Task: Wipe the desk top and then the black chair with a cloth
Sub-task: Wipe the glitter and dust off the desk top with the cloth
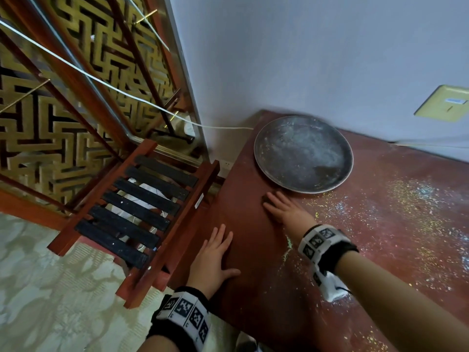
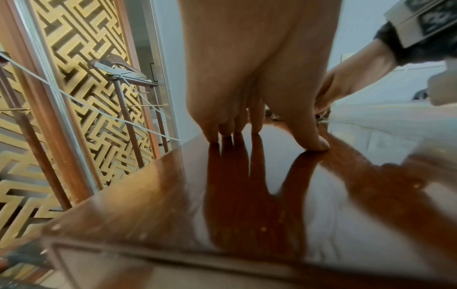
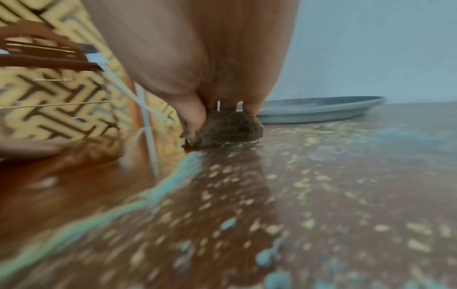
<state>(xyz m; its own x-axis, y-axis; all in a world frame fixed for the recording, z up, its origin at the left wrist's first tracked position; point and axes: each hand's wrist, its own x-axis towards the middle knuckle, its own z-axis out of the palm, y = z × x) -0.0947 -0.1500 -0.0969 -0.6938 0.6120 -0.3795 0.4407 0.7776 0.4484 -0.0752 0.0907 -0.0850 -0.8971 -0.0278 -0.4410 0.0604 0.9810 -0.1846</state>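
The red-brown desk top [image 1: 253, 270] carries pale yellow and white specks over its right part [image 3: 321, 195]; its left strip looks clean and glossy [image 2: 247, 185]. My right hand [image 1: 281, 208] lies flat and presses a small dark cloth [image 1: 265, 198] onto the desk just in front of a round tray. From the right wrist the cloth [image 3: 230, 129] shows as a brown wad under the fingers, thumb at its side. My left hand [image 1: 215, 255] rests flat near the desk's left edge, fingertips [image 2: 232, 133] touching the wood. The black slatted chair [image 1: 142, 204] with red wooden frame stands left of the desk.
A dusty round metal tray [image 1: 303, 153] sits at the desk's back left corner against the grey wall. A white cable [image 1: 101, 80] runs across a gold lattice screen [image 1: 50, 110]. A yellow wall plate [image 1: 444, 104] is at the right. Patterned carpet [image 1: 50, 288] covers the floor.
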